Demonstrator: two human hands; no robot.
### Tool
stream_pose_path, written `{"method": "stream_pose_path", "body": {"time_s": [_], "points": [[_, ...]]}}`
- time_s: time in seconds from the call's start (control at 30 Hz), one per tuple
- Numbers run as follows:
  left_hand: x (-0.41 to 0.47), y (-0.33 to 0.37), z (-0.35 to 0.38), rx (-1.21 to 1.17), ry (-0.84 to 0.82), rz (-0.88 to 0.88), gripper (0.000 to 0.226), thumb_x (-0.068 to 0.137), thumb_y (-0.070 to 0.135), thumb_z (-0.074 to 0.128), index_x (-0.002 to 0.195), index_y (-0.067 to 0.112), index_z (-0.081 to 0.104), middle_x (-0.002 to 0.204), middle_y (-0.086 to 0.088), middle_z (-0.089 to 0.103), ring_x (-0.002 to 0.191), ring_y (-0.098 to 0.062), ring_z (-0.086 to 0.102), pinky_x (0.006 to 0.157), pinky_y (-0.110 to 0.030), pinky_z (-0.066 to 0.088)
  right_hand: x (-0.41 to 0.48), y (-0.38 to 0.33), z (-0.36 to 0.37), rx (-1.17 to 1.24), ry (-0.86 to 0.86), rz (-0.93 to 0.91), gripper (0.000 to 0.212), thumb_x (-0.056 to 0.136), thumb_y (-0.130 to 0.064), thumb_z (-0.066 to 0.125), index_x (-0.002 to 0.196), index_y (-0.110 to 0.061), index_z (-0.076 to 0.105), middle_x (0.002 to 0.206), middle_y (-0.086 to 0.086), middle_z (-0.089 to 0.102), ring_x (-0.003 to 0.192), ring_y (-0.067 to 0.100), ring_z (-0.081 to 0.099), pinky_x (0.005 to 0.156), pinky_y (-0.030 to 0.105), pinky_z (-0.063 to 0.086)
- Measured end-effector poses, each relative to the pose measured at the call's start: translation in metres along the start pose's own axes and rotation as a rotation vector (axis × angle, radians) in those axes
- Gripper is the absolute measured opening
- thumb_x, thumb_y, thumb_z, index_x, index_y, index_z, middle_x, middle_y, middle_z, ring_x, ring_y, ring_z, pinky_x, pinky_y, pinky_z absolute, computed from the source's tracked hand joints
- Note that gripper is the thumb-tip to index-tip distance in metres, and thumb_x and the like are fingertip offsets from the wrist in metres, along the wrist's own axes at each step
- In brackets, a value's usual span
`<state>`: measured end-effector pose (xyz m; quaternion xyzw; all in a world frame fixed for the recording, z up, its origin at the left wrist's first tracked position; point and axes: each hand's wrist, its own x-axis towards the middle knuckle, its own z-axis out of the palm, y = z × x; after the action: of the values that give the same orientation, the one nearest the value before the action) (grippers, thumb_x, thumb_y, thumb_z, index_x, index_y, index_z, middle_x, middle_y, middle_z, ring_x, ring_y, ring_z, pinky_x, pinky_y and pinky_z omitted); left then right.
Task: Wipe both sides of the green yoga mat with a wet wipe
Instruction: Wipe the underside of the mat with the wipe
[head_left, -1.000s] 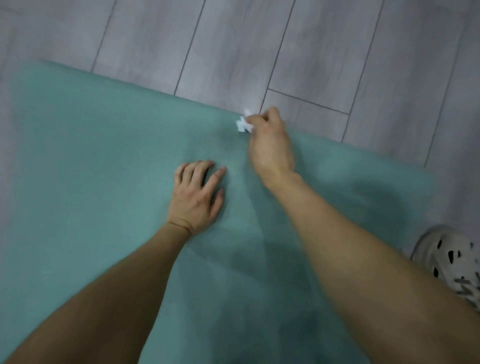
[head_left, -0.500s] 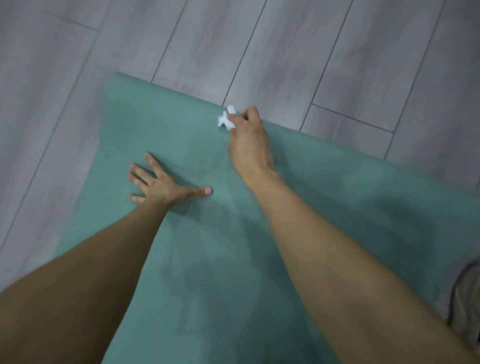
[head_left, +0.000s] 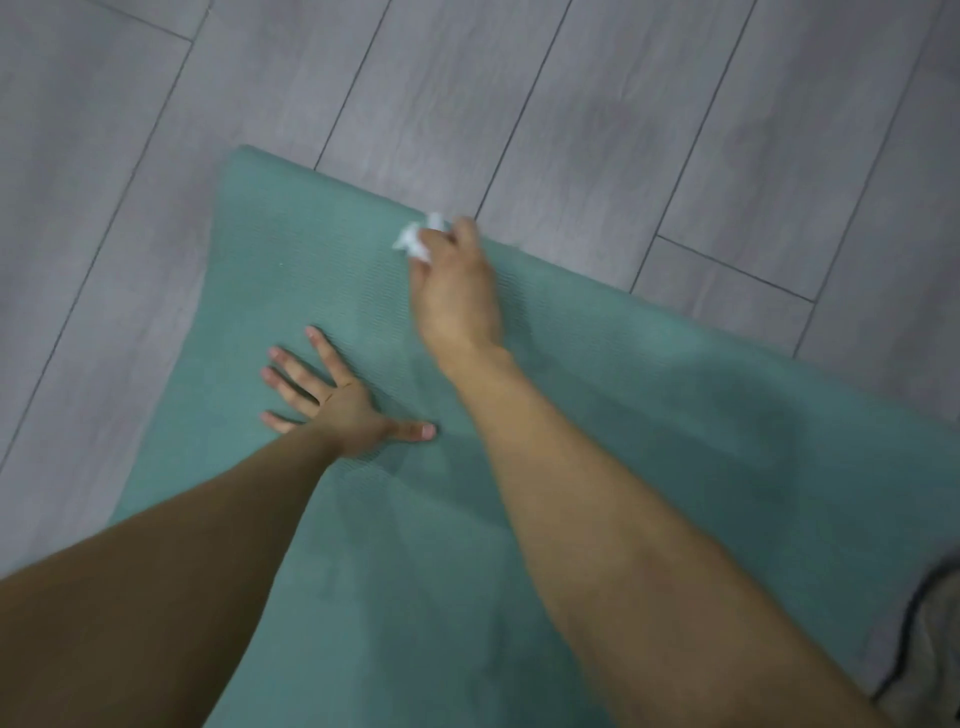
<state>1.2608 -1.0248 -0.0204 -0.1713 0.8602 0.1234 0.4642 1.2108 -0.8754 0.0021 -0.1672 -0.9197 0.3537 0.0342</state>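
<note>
Grey plank flooring (head_left: 675, 130) with thin dark seams lay under the green yoga mat (head_left: 649, 415), which was spread flat with one short end and its rounded corner in view at upper left. Its surface was matte with a fine ribbed weave, and darker, damp-looking patches sat on the stretch nearer the person. The wet wipe (head_left: 415, 240), a small crumpled white wad, rested on the mat right at the far long edge. Over the last second it had slid along that edge toward the short end, so the stroke was probably nearing the last unwiped strip of this face; the other side looked yet to be done. The right hand (head_left: 457, 296) gripped the wad, fingers curled tightly round it. The left hand (head_left: 343, 405) had gone from fingers held together to a wide, flat splay – pressing the mat down, thumb stretched toward the right forearm. Something grey and blurred (head_left: 930, 649) sat at the lower right edge – too unclear to name
</note>
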Motion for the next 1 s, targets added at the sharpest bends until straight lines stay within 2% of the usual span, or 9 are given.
{"method": "stream_pose_path", "body": {"time_s": [0.07,0.13,0.23,0.33,0.43,0.5,0.6,0.73,1.0], "points": [[0.000,0.001,0.001,0.020,0.003,-0.013,0.193,0.025,0.082,0.091,0.140,0.032,-0.056,0.149,-0.019,-0.060,0.143,-0.040,-0.050,0.116,-0.080,-0.008,0.012,-0.026,0.013,-0.058,-0.109,-0.096,0.017,0.100,-0.010,0.063,0.114,-0.009,0.073,0.118,0.014,0.056,0.087,0.033,0.064,0.074,0.045,0.056],[-0.001,0.002,0.000,0.015,-0.006,-0.015,0.193,0.026,0.082,0.091,0.139,0.032,-0.057,0.148,-0.018,-0.061,0.142,-0.040,-0.051,0.116,-0.080,-0.010,0.009,-0.018,0.002,-0.089,-0.093,-0.054,0.018,0.099,-0.013,0.063,0.115,-0.010,0.072,0.117,0.012,0.055,0.084,0.034,0.064,0.073,0.047,0.057],[-0.004,0.002,-0.002,-0.009,-0.009,0.002,0.194,0.020,0.086,0.089,0.139,0.035,-0.057,0.149,-0.017,-0.061,0.142,-0.040,-0.051,0.115,-0.079,-0.012,-0.022,0.042,-0.046,-0.121,0.071,0.130,0.022,0.096,-0.017,0.064,0.116,-0.013,0.072,0.114,0.011,0.056,0.083,0.034,0.063,0.075,0.043,0.055],[-0.002,0.003,-0.002,-0.013,-0.008,0.001,0.195,0.018,0.086,0.088,0.139,0.036,-0.056,0.149,-0.017,-0.060,0.143,-0.040,-0.051,0.114,-0.081,-0.010,-0.057,0.110,-0.113,-0.202,0.237,0.391,0.016,0.093,-0.018,0.065,0.107,-0.013,0.070,0.108,0.012,0.064,0.088,0.031,0.060,0.076,0.034,0.041],[-0.003,0.003,-0.001,-0.018,-0.018,-0.003,0.195,0.019,0.085,0.089,0.139,0.035,-0.057,0.149,-0.018,-0.060,0.142,-0.041,-0.051,0.114,-0.081,-0.009,-0.055,0.118,-0.119,-0.176,0.263,0.521,0.011,0.092,-0.017,0.066,0.098,-0.009,0.070,0.101,0.015,0.068,0.089,0.033,0.062,0.076,0.031,0.038],[-0.002,0.002,0.000,-0.020,-0.016,-0.002,0.195,0.020,0.084,0.090,0.138,0.034,-0.057,0.148,-0.018,-0.060,0.142,-0.040,-0.051,0.115,-0.080,-0.010,-0.027,0.085,-0.086,-0.093,0.230,0.464,0.013,0.094,-0.015,0.067,0.101,-0.007,0.074,0.106,0.018,0.067,0.091,0.036,0.063,0.081,0.034,0.041],[0.002,0.001,0.004,-0.011,0.004,-0.014,0.196,0.021,0.083,0.091,0.137,0.033,-0.058,0.148,-0.018,-0.061,0.142,-0.040,-0.052,0.115,-0.079,-0.012,0.024,0.012,-0.018,-0.018,0.015,0.235,0.021,0.102,-0.018,0.061,0.116,-0.009,0.074,0.118,0.013,0.061,0.096,0.032,0.065,0.088,0.037,0.047],[0.002,0.003,0.006,0.000,0.023,-0.026,0.195,0.024,0.079,0.093,0.140,0.032,-0.056,0.149,-0.018,-0.060,0.143,-0.039,-0.050,0.116,-0.078,-0.011,0.051,-0.034,0.009,-0.125,-0.196,-0.003,0.023,0.102,-0.014,0.056,0.118,-0.014,0.073,0.119,0.008,0.056,0.098,0.029,0.064,0.088,0.041,0.054],[-0.001,0.002,0.004,-0.058,0.006,0.018,0.196,0.018,0.084,0.090,0.139,0.034,-0.056,0.148,-0.018,-0.061,0.140,-0.040,-0.054,0.113,-0.081,-0.014,-0.030,0.088,-0.094,-0.283,0.108,0.380,0.020,0.098,-0.021,0.059,0.115,-0.016,0.069,0.116,0.014,0.059,0.096,0.038,0.062,0.079,0.040,0.049]]}}
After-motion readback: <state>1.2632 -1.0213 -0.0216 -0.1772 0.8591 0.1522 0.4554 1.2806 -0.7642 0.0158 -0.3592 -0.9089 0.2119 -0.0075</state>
